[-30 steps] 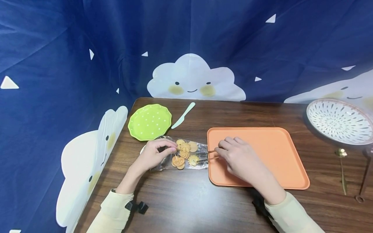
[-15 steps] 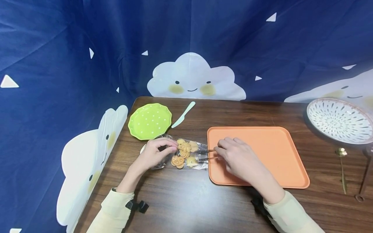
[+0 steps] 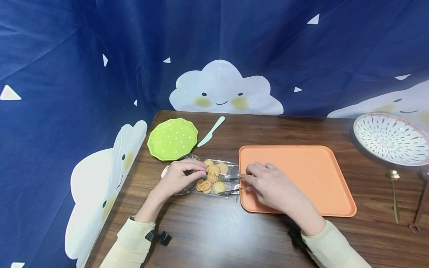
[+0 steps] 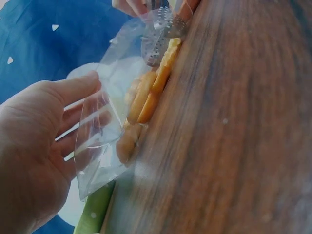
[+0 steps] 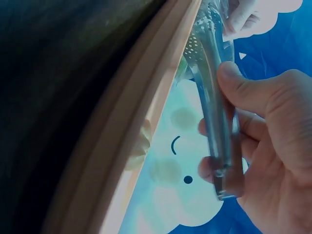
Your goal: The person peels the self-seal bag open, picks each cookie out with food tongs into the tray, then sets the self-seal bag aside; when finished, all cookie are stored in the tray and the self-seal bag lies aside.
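A clear plastic bag (image 3: 231, 169) of several golden cookies (image 3: 214, 171) lies on the table beside the orange tray (image 3: 298, 156). My left hand (image 3: 182, 176) pinches the bag at its left end; in the left wrist view the thumb is on the near side of the film and the fingers show through behind it (image 4: 48, 126). My right hand (image 3: 271, 186) holds metal tongs (image 5: 214, 102) over the tray's left edge. Their perforated ends (image 4: 158, 44) stand apart at the bag's right end, close to a round yellow cookie (image 3: 219, 187). The bag's left end is partly hidden by my left hand.
A green dotted plate (image 3: 172, 139) and a pale green knife (image 3: 211, 131) lie behind the bag. White fork tines (image 3: 165, 171) peek out by my left hand. At the right are a patterned white dish (image 3: 390, 139), a gold spoon (image 3: 394, 197) and a brown-handled utensil (image 3: 420, 204).
The tongs have spread wider and shifted slightly left with my right hand. The round yellow cookie near them has slid a little left. My left hand has barely moved.
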The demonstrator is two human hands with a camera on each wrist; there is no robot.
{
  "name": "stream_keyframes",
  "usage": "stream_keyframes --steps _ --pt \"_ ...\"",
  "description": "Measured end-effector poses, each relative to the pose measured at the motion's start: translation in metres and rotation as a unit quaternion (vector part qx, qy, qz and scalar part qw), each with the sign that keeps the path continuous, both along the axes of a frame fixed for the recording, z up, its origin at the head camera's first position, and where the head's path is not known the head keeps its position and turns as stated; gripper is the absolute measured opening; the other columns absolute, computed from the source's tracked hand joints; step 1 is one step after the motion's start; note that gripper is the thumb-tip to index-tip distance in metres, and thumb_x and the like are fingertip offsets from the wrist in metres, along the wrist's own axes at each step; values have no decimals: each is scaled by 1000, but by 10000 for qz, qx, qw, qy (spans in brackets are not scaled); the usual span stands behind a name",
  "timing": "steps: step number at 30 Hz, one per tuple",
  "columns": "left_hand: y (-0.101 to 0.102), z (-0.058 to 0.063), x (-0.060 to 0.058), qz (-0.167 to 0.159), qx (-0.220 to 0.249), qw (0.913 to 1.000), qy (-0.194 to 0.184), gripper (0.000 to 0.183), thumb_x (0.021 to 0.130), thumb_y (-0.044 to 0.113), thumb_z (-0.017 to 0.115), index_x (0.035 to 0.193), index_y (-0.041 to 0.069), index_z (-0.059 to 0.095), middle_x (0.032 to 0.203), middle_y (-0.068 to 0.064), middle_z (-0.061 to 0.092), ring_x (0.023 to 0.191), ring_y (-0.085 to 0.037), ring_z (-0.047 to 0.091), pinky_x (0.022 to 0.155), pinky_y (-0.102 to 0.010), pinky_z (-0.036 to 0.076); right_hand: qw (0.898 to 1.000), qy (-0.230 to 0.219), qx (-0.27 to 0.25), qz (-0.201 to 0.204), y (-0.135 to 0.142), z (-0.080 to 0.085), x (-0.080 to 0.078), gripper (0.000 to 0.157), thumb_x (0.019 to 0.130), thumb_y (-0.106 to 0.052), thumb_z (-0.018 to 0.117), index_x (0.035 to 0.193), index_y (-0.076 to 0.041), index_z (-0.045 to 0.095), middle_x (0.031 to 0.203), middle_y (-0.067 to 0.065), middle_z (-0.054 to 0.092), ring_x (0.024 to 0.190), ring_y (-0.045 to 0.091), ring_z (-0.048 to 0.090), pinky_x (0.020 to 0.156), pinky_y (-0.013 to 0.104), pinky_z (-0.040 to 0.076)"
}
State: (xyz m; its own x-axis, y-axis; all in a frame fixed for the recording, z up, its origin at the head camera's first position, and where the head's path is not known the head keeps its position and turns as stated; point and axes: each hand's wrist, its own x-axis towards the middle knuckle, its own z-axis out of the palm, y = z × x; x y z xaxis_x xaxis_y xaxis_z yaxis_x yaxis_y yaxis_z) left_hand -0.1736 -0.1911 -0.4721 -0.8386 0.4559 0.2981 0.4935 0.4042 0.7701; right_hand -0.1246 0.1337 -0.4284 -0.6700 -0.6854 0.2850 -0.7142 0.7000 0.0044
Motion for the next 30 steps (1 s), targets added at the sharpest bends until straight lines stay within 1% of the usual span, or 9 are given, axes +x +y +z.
stream_keyframes --steps 4,9,13,17,21,25,27,29,30 --pt "0 -1 -1 24 -52 10000 16 22 89 32 78 103 16 80 106 6 79 109 -7 71 103 -22 54 9999 -81 -69 33 -4 -1 2 27 85 -25 82 110 -19 73 90 -6 52 82 15 51 68 32 46" --pt "0 -1 -2 22 -48 10000 5 22 90 33 77 104 15 80 107 8 79 110 -7 71 103 -23 54 9994 -197 -260 140 -5 0 4 19 86 -19 80 103 -17 71 89 -6 47 80 12 48 64 31 50" --pt "-1 -1 -1 58 -97 9999 -88 20 90 33 77 103 18 80 107 10 78 110 -6 71 104 -22 54 9991 -181 -307 237 -4 -1 3 18 86 -15 79 102 -16 71 90 -5 48 81 13 47 63 30 49" --pt "-2 0 -1 117 -149 9997 -152 19 90 35 77 102 20 80 107 11 78 110 -6 70 104 -22 54 9989 -191 -337 247 1 -1 0 19 85 -13 78 103 -14 73 92 -4 53 83 14 51 65 31 53" --pt "-2 1 -1 175 -161 9995 -195 17 90 34 77 101 21 80 107 10 78 110 -6 71 105 -22 53 9986 -342 -412 9 12 4 -4 17 85 -14 78 101 -14 73 95 -3 58 87 14 55 71 33 57" --pt "-1 0 -1 258 -80 9994 -207 16 90 32 77 100 20 81 108 6 79 109 -9 72 104 -22 54 9968 -509 -508 -354 31 15 -9 21 85 -11 78 105 -12 74 97 -1 60 90 15 58 75 35 58" --pt "-1 0 -1 284 -46 9994 -190 17 90 31 78 100 19 81 107 5 79 109 -10 72 103 -23 54 9957 -495 -565 -537 42 22 -12 24 85 -9 76 109 -9 74 99 2 61 91 18 60 76 38 59" --pt "-2 0 -1 305 -45 9994 -162 17 90 31 78 101 18 81 107 5 79 108 -11 72 103 -23 54 9944 -448 -652 -697 54 27 -16 26 85 -7 74 111 -5 73 101 6 62 95 25 64 84 45 60" --pt "-2 0 -1 318 -58 9994 -148 17 90 31 78 101 18 81 107 5 79 108 -11 72 103 -23 54 9939 -405 -673 -779 59 29 -17 26 86 -7 73 112 -3 73 102 8 63 96 27 64 84 47 59"
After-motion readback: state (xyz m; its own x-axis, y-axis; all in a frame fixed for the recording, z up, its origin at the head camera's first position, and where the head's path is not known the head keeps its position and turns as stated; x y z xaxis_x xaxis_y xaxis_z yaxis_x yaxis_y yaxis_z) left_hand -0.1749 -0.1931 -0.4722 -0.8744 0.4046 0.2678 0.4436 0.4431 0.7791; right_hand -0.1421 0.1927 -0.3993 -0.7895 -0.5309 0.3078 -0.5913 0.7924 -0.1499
